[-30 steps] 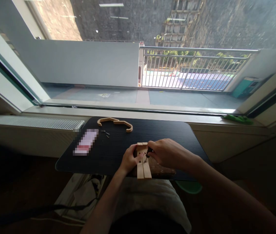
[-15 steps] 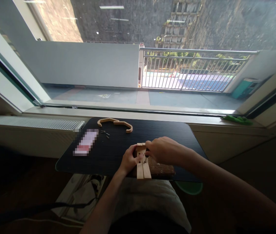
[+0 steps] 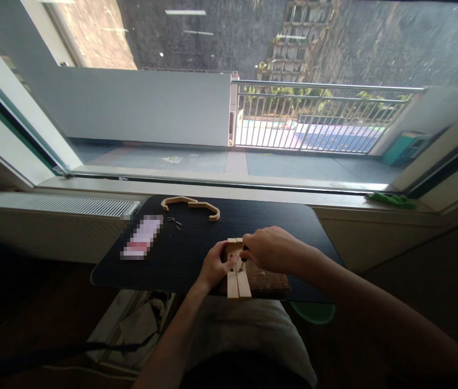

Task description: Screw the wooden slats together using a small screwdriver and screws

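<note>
Two pale wooden strips [image 3: 238,286] lie side by side across a darker brown wooden block [image 3: 271,280] at the table's near edge. My left hand [image 3: 215,266] is closed around their left side, thumb on top, beside small dark holes. In my right hand [image 3: 267,248] is a screwdriver [image 3: 244,259] with a dark handle, mostly hidden by the fingers. Its shaft points down at a hole in the right strip. Whether a screw sits under the tip is too small to tell.
On the black table [image 3: 188,254], two curved wooden pieces [image 3: 207,207] lie at the back. Several screws [image 3: 175,221] rest near a blurred pink-white packet or card [image 3: 143,237]. A radiator [image 3: 59,205] stands to the left; a green cloth [image 3: 393,200] is on the window sill.
My right hand has turned slightly at the wrist, and more of the screwdriver's dark handle shows. My left hand and the wooden strips stay in place.
</note>
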Tool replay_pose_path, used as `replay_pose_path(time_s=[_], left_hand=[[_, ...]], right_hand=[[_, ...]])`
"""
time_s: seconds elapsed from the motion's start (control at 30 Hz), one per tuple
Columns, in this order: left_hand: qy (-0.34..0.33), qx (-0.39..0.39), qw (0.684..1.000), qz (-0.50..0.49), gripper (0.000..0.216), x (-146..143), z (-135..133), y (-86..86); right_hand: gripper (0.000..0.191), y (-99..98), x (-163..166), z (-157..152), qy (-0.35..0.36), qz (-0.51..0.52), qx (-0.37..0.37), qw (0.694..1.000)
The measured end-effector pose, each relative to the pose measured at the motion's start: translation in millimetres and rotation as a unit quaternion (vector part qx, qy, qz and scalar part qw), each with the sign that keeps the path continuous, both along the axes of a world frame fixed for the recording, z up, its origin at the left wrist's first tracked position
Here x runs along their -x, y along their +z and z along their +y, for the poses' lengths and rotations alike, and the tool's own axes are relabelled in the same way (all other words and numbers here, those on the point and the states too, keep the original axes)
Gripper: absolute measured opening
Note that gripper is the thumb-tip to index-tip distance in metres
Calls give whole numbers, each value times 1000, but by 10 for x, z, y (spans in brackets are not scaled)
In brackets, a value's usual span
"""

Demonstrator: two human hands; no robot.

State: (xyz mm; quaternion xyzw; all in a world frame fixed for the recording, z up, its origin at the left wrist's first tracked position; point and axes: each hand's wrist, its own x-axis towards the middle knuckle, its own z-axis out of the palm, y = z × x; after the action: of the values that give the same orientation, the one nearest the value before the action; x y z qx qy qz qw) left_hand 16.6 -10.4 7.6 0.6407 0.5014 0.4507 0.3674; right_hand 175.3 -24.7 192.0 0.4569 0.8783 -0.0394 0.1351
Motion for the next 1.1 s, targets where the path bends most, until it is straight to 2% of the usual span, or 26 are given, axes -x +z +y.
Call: replay_pose_path(time_s=[0.13, 0.27, 0.37, 0.6, 1.1], left_hand=[[2, -19, 1000, -5, 30, -8, -3, -43], [55, -24, 993, -98, 22, 10, 20, -131], [87, -23, 983, -159, 6, 42, 48, -171], [89, -47, 991, -93, 12, 68, 20, -97], [77, -38, 993, -85, 22, 68, -16, -51]], right_hand=[[31, 20, -2, -5, -2, -4, 5, 1000], [34, 34, 1, -10, -12, -5, 10, 1000], [34, 56, 4, -7, -12, -9, 19, 1000], [35, 83, 26, 0, -13, -18, 23, 999], [40, 120, 49, -13, -28, -28, 32, 999]])
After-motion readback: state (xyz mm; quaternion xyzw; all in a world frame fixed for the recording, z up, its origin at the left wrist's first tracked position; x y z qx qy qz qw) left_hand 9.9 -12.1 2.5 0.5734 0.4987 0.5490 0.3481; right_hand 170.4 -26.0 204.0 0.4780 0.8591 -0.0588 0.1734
